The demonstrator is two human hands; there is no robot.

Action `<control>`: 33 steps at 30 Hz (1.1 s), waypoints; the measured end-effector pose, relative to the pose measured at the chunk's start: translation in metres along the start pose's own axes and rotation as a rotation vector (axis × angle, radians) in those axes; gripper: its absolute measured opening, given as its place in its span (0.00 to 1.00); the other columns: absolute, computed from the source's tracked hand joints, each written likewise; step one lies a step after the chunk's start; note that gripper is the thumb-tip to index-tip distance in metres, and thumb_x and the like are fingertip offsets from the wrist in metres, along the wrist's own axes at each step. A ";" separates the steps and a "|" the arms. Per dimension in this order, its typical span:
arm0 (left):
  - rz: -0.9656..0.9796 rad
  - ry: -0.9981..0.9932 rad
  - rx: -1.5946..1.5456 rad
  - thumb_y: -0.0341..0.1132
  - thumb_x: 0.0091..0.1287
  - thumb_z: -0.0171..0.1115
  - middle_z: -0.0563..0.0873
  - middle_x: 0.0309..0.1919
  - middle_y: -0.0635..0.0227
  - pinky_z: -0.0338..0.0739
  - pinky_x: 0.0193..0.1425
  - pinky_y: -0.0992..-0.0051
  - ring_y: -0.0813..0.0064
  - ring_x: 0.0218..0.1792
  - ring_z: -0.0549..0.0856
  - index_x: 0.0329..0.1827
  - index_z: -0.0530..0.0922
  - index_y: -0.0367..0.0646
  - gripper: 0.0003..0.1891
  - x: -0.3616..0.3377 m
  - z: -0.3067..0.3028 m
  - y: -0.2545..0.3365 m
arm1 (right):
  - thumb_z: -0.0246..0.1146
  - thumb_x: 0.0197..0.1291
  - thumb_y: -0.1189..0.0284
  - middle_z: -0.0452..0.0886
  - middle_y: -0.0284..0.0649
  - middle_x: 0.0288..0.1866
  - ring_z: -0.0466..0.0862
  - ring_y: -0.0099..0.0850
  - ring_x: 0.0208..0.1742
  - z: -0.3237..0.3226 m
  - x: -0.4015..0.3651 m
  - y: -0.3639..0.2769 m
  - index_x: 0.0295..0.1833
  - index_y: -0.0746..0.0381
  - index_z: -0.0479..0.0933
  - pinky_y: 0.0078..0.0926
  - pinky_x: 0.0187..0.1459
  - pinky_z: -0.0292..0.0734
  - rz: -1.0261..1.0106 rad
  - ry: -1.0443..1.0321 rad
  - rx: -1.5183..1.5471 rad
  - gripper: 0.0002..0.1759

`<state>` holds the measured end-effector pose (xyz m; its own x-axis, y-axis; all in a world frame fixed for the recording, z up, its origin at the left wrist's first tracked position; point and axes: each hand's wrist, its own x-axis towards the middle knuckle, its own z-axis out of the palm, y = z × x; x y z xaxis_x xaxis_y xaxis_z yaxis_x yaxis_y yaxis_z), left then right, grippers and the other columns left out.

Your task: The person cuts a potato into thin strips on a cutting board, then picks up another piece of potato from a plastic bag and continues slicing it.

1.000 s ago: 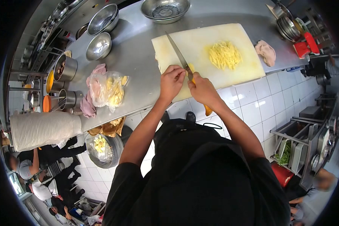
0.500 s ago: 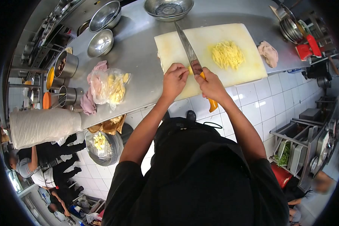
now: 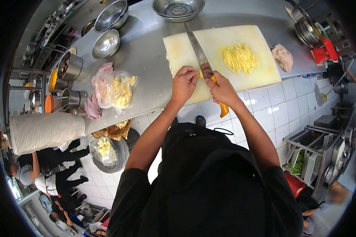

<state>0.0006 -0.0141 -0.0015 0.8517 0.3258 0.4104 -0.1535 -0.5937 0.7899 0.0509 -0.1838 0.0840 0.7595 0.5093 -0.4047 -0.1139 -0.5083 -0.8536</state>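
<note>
My right hand [image 3: 222,87] is wrapped round the yellow handle of a large kitchen knife [image 3: 197,46]. The blade points away from me across the white cutting board [image 3: 209,35]. Left of the blade, my left hand [image 3: 185,83] is closed, its fingertips bent against a small pale-yellow piece [image 3: 201,74] that looks like peeled ginger and is mostly hidden. To the right of the knife lies a heap of thin yellow strips [image 3: 240,58] on the board.
A clear plastic bag of yellow chunks [image 3: 122,93] lies left, beside a pink cloth [image 3: 92,107]. Metal bowls [image 3: 106,44] stand behind it. A pale cloth [image 3: 282,57] is right of the board. Stacked plastic lids or trays [image 3: 47,132] sit at the left edge; a lined bin [image 3: 108,158] stands below.
Both hands and the knife hold almost the same pose. The whole view has shifted very slightly. At the far right, a person's arm and something yellow by the floor have come into view.
</note>
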 end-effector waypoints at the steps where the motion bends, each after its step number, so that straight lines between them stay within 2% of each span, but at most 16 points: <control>1: 0.002 0.001 -0.003 0.25 0.66 0.74 0.88 0.41 0.65 0.83 0.40 0.73 0.70 0.35 0.89 0.42 0.90 0.36 0.05 0.000 0.000 0.000 | 0.58 0.77 0.65 0.75 0.38 0.26 0.78 0.27 0.17 0.000 0.001 0.001 0.63 0.69 0.73 0.27 0.21 0.76 -0.008 -0.003 0.006 0.20; 7: 0.002 -0.008 0.015 0.25 0.66 0.73 0.89 0.41 0.64 0.83 0.39 0.72 0.69 0.34 0.89 0.42 0.90 0.36 0.05 0.001 -0.001 0.000 | 0.58 0.77 0.64 0.74 0.37 0.25 0.78 0.27 0.17 -0.002 0.007 0.009 0.63 0.68 0.73 0.27 0.20 0.75 -0.019 -0.050 0.086 0.19; 10: 0.010 -0.007 0.023 0.25 0.66 0.73 0.89 0.41 0.64 0.83 0.40 0.72 0.68 0.34 0.89 0.42 0.91 0.36 0.04 0.000 -0.001 0.000 | 0.59 0.75 0.64 0.84 0.49 0.37 0.83 0.33 0.19 -0.004 0.007 0.005 0.65 0.71 0.72 0.32 0.24 0.81 0.013 -0.071 0.048 0.23; 16: 0.015 0.004 0.022 0.25 0.66 0.73 0.89 0.42 0.64 0.83 0.40 0.71 0.67 0.34 0.89 0.42 0.91 0.37 0.04 0.000 -0.003 0.002 | 0.58 0.75 0.65 0.85 0.53 0.30 0.87 0.42 0.22 0.003 0.001 -0.009 0.57 0.72 0.72 0.38 0.27 0.83 -0.015 -0.024 -0.121 0.19; 19: 0.015 0.009 0.019 0.25 0.66 0.72 0.89 0.42 0.64 0.83 0.40 0.71 0.66 0.35 0.89 0.42 0.90 0.37 0.04 0.000 -0.003 0.001 | 0.56 0.75 0.66 0.86 0.58 0.30 0.88 0.46 0.23 0.007 0.002 -0.011 0.56 0.72 0.72 0.42 0.30 0.84 -0.041 -0.005 -0.188 0.18; 22: 0.019 0.012 0.017 0.24 0.66 0.72 0.89 0.42 0.64 0.83 0.40 0.71 0.66 0.34 0.88 0.42 0.90 0.37 0.05 0.000 -0.002 0.000 | 0.56 0.75 0.66 0.86 0.60 0.30 0.88 0.47 0.23 0.012 0.015 0.011 0.56 0.73 0.71 0.45 0.32 0.84 -0.159 0.051 -0.318 0.18; 25: 0.015 0.003 0.022 0.24 0.66 0.72 0.89 0.42 0.64 0.83 0.40 0.71 0.65 0.34 0.88 0.42 0.90 0.36 0.05 0.000 -0.003 0.001 | 0.55 0.75 0.67 0.86 0.60 0.30 0.88 0.48 0.23 0.007 0.002 -0.013 0.58 0.74 0.72 0.45 0.33 0.85 -0.060 -0.006 -0.226 0.19; 33: 0.021 -0.003 0.038 0.24 0.66 0.72 0.89 0.42 0.64 0.83 0.40 0.71 0.66 0.34 0.88 0.43 0.90 0.36 0.05 0.000 -0.002 -0.001 | 0.55 0.75 0.68 0.86 0.58 0.29 0.88 0.46 0.22 0.014 0.010 -0.006 0.61 0.74 0.72 0.43 0.31 0.84 -0.046 -0.012 -0.213 0.20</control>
<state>-0.0002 -0.0117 -0.0016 0.8499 0.3108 0.4255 -0.1523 -0.6281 0.7631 0.0499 -0.1660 0.0804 0.7527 0.5432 -0.3719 0.0599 -0.6192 -0.7830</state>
